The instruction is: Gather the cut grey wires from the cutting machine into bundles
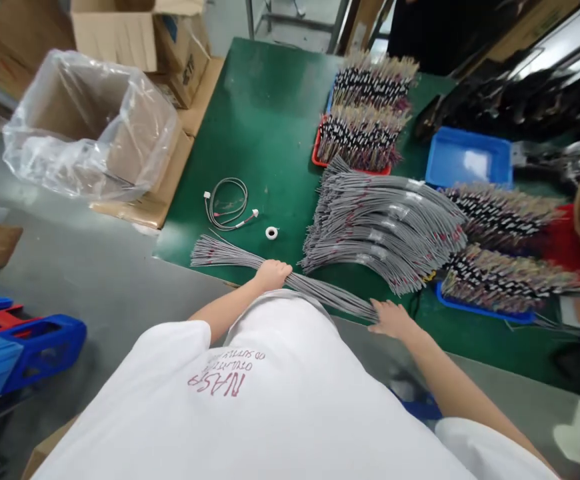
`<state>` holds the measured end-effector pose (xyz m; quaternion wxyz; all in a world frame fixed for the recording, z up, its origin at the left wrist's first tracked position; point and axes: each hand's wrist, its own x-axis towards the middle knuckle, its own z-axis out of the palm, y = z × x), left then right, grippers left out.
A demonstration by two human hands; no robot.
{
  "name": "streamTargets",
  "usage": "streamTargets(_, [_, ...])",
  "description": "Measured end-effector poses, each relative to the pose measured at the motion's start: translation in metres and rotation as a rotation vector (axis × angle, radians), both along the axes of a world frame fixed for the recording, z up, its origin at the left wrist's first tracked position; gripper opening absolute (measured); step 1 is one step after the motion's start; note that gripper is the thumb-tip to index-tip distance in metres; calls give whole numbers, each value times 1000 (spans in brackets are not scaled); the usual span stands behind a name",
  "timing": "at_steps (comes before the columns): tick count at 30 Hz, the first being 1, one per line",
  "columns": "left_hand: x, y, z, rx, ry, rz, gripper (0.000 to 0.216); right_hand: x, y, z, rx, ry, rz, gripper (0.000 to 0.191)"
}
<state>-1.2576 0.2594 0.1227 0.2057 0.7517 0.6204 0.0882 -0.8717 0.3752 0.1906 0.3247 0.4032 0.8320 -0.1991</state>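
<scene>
A loose bundle of thin grey cables (327, 293) lies along the near edge of the green table. My left hand (273, 275) is wrapped round its middle, close to my shirt. At the bundle's right end, my right hand (393, 319) has its fingers closed about the cable tips. The left end of the bundle fans out flat on the table, with small red marks among the strands. Just beyond it sit a small white tape roll (271, 233) and a coiled grey cable (227, 203) with white connectors.
Taped bundles of grey cables (385, 227) are heaped to the right. Behind and beside them, cables with black-and-white ends fill a red tray (316, 155) and a blue tray (490, 311). A blue bin (463, 157) stands farther back. A plastic-lined carton (90, 127) is at the left.
</scene>
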Motion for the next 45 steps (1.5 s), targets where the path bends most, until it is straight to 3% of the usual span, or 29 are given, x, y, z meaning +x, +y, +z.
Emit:
streamTargets(2, [5,-1,5,9,20,-24,16,-54,0,-9,-83,139,-28,85])
streamTargets(4, [6,-4,9,1,49,-45,18,-119,1,-13,-212,413,-57,87])
streamTargets(6, [4,-6,12,-16,78,-54,20,-179,5,-17,-426,515,-109,85])
streamTargets(8, [1,-5,14,-36,96,-52,23,-222,6,-26,-701,439,-107,65])
streamTargets(10, [-2,-3,16,-56,101,-41,23,-246,3,-38,-915,379,-141,32])
streamTargets(12, [-3,-2,19,-75,97,-11,21,-256,-4,-50,-1004,382,-215,10])
streamTargets(14, [-5,-5,26,-95,87,41,20,-259,-11,-59,-993,395,-288,7])
streamTargets(18, [-30,-12,46,-159,30,139,61,-264,-18,-66,-935,402,-357,4])
streamTargets(20, [-51,-2,51,-191,-1,212,70,-267,-18,-67,-921,396,-358,8])
streamTargets(22, [-67,24,44,-213,-3,352,67,-267,-18,-68,-883,366,-334,12])
streamTargets(25, [-69,78,17,-244,5,563,70,-267,-21,-66,-762,355,-275,14])
streamTargets(27, [-61,108,2,-262,-27,622,66,-266,-23,-64,-690,379,-260,17])
streamTargets(29, [-58,118,-2,-259,-89,644,52,-266,-24,-61,-657,409,-266,18])
streamTargets(32, [-78,77,14,-221,-191,715,46,-267,-23,-58,-707,435,-289,16])
streamTargets(36, [-105,-47,41,-304,-337,896,49,-268,-19,-54,-918,466,-368,14])
streamTargets(39, [-81,-115,32,-449,-479,1015,56,-271,-21,-54,-980,458,-430,13])
streamTargets(41, [-56,-127,13,-513,-601,1052,59,-274,-27,-54,-962,430,-439,18])
streamTargets(45, [-24,-109,-17,-524,-852,1004,40,-277,-45,-57,-852,436,-376,39])
